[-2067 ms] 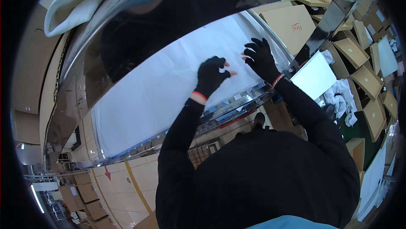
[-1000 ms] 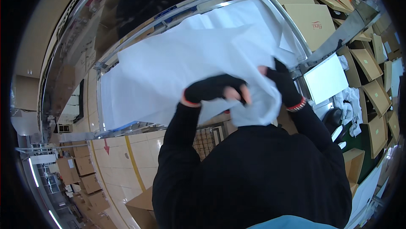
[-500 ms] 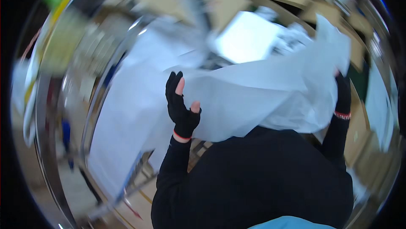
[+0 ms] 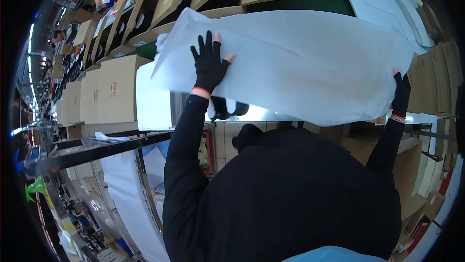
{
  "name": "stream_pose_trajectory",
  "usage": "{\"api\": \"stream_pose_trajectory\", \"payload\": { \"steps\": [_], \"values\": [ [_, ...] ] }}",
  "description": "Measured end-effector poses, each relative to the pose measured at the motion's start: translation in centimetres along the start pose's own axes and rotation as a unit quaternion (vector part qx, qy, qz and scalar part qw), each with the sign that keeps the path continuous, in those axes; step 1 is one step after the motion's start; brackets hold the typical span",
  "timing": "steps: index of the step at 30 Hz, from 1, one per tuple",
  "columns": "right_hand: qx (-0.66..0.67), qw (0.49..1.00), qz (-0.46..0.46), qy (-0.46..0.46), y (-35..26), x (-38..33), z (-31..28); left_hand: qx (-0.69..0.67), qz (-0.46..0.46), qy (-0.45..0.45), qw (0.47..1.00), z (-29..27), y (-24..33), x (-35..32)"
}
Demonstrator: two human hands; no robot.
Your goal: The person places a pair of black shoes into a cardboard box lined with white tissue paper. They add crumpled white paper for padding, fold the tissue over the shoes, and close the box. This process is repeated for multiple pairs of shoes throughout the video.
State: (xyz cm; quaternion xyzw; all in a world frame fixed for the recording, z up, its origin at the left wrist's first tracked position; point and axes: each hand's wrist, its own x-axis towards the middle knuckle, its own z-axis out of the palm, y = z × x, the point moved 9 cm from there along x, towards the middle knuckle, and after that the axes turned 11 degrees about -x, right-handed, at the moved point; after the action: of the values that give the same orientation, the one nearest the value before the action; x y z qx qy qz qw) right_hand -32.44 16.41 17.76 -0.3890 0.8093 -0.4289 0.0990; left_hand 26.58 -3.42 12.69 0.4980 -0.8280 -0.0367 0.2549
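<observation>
Pinching the sheet point(image 4: 300, 63), long axis left-to-right, with right fingers point(image 4: 395, 72); holding left fingers point(image 4: 209, 40) spread over its opposite end.

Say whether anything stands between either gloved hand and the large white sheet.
Nothing visible does. The left hand is spread over the left part of the white sheet, with no object between; the right hand is at the sheet's right edge, its grip hard to tell.
</observation>
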Motion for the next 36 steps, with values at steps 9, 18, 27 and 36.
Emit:
{"api": "stream_pose_trajectory", "payload": {
  "steps": [9, 18, 27, 36],
  "values": [
    [-0.302, 0.952, 0.026, 0.044, 17.2, 11.3, -7.0, 0.093, -0.071, -0.232, 0.966, 13.8, 0.1, 0.1],
    [-0.486, 0.795, -0.309, 0.193, -5.4, 12.1, 1.0, -0.184, -0.041, -0.201, 0.961, 13.0, 10.5, -3.8],
    [-0.317, 0.821, -0.466, -0.092, -18.1, 4.7, 37.6, -0.263, -0.032, -0.193, 0.945, 12.4, 9.9, -3.1],
    [-0.323, 0.793, -0.498, -0.136, -17.5, 2.0, 40.5, -0.251, -0.137, -0.254, 0.924, 11.4, 10.2, -8.8]
  ]
}}
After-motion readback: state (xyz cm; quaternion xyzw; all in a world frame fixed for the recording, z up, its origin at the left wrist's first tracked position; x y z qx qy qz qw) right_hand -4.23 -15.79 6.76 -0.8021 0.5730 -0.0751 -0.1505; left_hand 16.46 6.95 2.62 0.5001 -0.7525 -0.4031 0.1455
